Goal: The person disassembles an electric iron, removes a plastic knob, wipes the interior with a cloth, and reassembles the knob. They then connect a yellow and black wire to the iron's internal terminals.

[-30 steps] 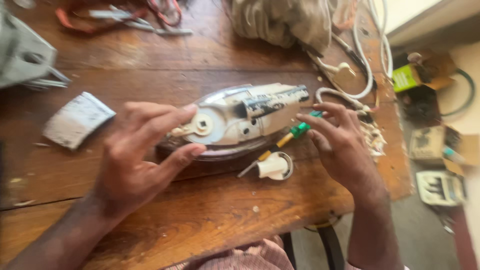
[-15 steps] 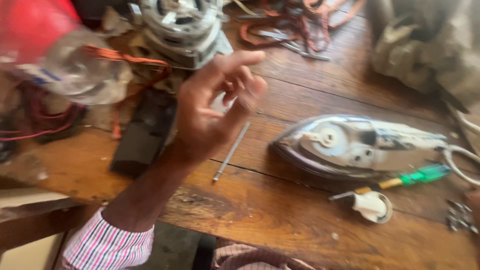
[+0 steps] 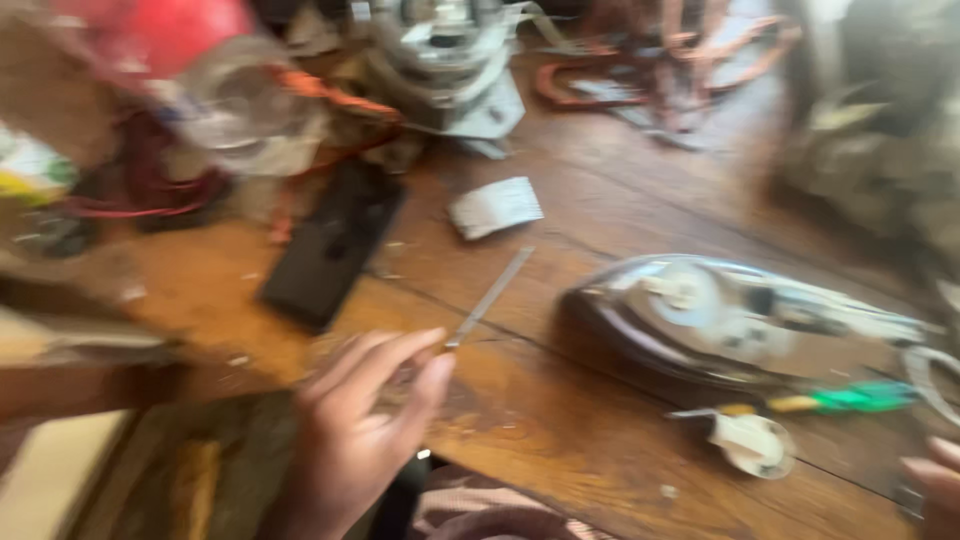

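My left hand (image 3: 365, 430) reaches over the near edge of the wooden table (image 3: 560, 440). Its thumb and forefinger are at the near end of a thin metal rod (image 3: 492, 293) that lies on the wood. The view is blurred, so a grip does not show. Right of the rod lies an opened clothes iron (image 3: 740, 320) with its metal inside showing. In front of the iron lie a green-handled screwdriver (image 3: 850, 398) and a small white plug part (image 3: 752, 445). Only the fingertips of my right hand (image 3: 935, 482) show, at the lower right corner.
A flat black object (image 3: 335, 240) and a folded white paper (image 3: 495, 205) lie behind the rod. Farther back are a metal motor (image 3: 440, 50), red and orange wires (image 3: 140, 190), a red-topped clear container (image 3: 190, 70) and cables (image 3: 650, 90).
My left hand has come down from in front of the camera to the rod's near end. The view has swung left, and my right hand has slipped to the frame's corner.
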